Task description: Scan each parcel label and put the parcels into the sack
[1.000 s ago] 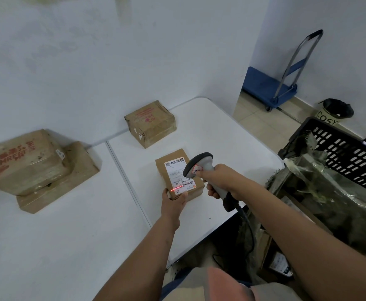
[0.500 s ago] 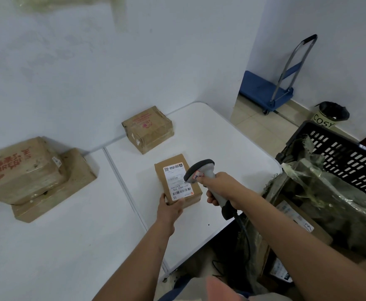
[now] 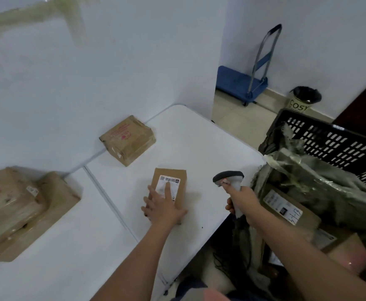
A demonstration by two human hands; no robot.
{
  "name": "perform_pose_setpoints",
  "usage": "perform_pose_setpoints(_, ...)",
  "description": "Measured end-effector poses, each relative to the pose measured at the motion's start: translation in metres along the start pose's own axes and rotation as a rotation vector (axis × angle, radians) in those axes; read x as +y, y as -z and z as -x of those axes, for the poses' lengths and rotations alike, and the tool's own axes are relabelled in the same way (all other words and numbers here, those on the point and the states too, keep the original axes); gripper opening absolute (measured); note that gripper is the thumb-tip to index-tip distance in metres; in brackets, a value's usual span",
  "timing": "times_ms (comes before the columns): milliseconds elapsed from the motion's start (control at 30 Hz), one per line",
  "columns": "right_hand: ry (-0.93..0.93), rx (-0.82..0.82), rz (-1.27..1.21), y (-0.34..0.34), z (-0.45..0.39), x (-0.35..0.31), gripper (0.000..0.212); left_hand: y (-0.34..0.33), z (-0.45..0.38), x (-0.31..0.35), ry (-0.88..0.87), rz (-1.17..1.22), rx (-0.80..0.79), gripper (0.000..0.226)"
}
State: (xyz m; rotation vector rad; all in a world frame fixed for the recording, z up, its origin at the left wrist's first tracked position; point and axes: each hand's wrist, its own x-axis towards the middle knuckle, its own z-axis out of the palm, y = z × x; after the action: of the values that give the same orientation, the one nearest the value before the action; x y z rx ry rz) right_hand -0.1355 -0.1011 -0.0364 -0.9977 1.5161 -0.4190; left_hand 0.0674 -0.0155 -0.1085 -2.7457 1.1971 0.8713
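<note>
A white table is set against the wall, and to its right a grey-green sack is draped in a black slotted crate, with labelled boxes already lying in its mouth. Two stacked cartons are seen at the table's left, and a further parcel is placed near the wall, well apart from the hands. The small parcel is laid flat near the table's front edge, its white label facing up. It is covered by the left hand, whose fingers are spread straight across the top and the label, pressing rather than curling round it. The scanner is gripped by its handle in the right hand, fingers wrapped closed, and is held beside the parcel near the sack, not aimed at the label; no beam is visible. The scanning of this parcel is judged to be finished or set aside, and the transfer is in hand. For the next move, the parcel would need to be grasped by its edges, lifted and carried rightward over the table edge into the sack's opening.
</note>
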Motion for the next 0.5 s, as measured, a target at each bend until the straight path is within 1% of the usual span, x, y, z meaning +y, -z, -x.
perform_pose_setpoints(67,0.023,0.068,-0.028,0.019,0.001,0.007,0.046,-0.003,-0.001,0.000,-0.011,-0.060,0.043,0.110)
perform_pose_setpoints(133,0.049,0.156,-0.027,0.042,0.003,0.014,0.049,-0.002,0.000,-0.004,-0.030,-0.004,0.105,0.109)
perform_pose_setpoints(200,0.085,0.235,-0.054,0.067,0.005,0.021,0.044,0.002,0.004,-0.005,-0.045,0.144,0.149,0.107)
perform_pose_setpoints(267,0.119,0.278,-0.133,0.089,0.006,0.029,0.034,0.005,0.015,0.006,-0.066,0.333,0.159,0.103)
perform_pose_setpoints(300,0.125,0.286,-0.162,0.099,0.007,0.032,0.028,0.004,0.023,0.017,-0.106,0.418,0.165,0.101)
perform_pose_setpoints(400,0.151,0.308,-0.158,0.126,0.010,0.042,0.017,-0.005,0.055,0.061,-0.316,0.641,0.159,0.095)
perform_pose_setpoints(500,0.198,0.315,-0.133,0.156,0.013,0.055,0.015,-0.018,0.089,0.106,-0.435,0.804,0.031,0.082)
